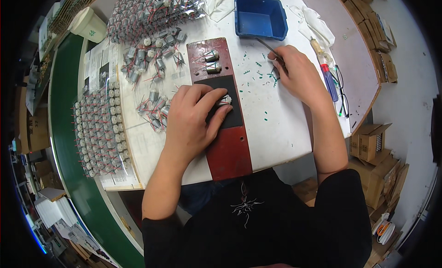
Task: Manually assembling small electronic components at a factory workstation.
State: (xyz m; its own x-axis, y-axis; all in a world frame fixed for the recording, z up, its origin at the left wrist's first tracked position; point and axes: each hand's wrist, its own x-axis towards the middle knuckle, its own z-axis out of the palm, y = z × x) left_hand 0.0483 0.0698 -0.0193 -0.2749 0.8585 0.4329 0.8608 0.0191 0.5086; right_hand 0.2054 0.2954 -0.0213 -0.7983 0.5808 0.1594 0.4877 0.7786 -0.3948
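My left hand (193, 118) rests on a dark red board (230, 150) with a black pad, its fingers pinching a small silver motor (225, 100) with red leads. Two more motors (212, 61) lie on the far end of the board. My right hand (299, 74) holds thin tweezers (269, 48) whose tips point toward the blue bin, over small green bits (255, 74) scattered on the white table (276, 125).
A blue plastic bin (258, 17) stands at the back. Loose motors (152, 61) lie left of the board; rows of motors (99, 130) fill a tray at the left, a clear bag of motors (147, 10) behind. A screwdriver (328, 77) lies right. Cardboard boxes (373, 141) stand beside the table.
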